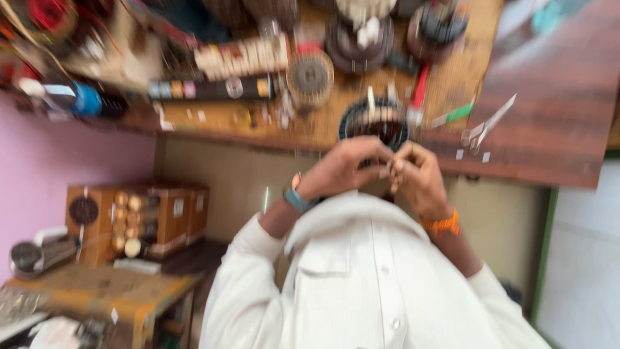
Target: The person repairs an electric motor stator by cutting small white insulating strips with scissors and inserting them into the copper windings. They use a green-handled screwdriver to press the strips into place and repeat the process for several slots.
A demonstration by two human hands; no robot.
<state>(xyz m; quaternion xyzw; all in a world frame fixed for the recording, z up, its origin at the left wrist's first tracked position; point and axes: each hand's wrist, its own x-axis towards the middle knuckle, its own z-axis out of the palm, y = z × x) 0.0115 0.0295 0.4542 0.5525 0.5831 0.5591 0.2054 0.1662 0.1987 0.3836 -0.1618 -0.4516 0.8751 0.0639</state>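
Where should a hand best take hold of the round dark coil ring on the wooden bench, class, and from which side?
Grip the coil ring by its outer rim, coming from above: it lies flat, and both hands crowd its near edge. Blur hides finer detail.

Our left hand point(345, 169) and right hand point(416, 176) meet fingertip to fingertip just before the round wound coil point(374, 121) on the workbench point(452, 84). A box of spools point(139, 216) sits far left, below the bench.

brown cardboard box point(165, 216) at left, long dark labelled box point(213, 88) on workbench
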